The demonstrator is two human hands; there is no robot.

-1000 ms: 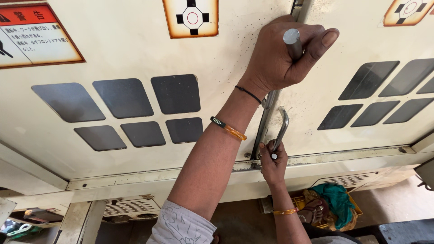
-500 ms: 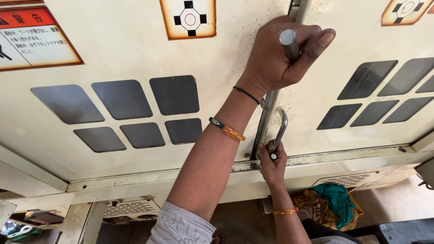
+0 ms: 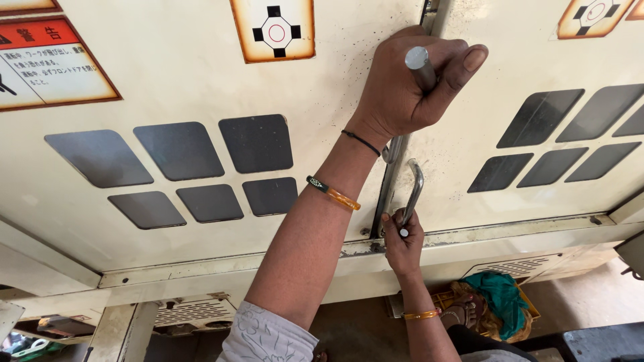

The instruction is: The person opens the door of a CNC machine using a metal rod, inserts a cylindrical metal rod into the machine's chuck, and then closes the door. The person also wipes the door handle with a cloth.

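My left hand (image 3: 402, 90) reaches up and is closed around a round metal handle (image 3: 419, 64) at the seam between two cream machine doors (image 3: 201, 87). Its wrist wears a black thread and an orange and green bangle (image 3: 333, 193). Lower on the same seam, my right hand (image 3: 402, 245) grips the bottom end of a curved steel bar handle (image 3: 414, 191). A gold bangle (image 3: 421, 314) sits on that wrist. A vertical metal strip (image 3: 388, 181) runs between the two handles.
Both doors carry groups of dark tinted window panels (image 3: 255, 142), (image 3: 557, 117). A red and white warning label (image 3: 47, 60) and square target stickers (image 3: 275, 30) sit higher up. Below the door edge are vent grilles (image 3: 191, 312) and a teal cloth (image 3: 500, 298) on a yellow crate.
Both hands keep the same grips on their handles. Only the view has shifted very slightly.
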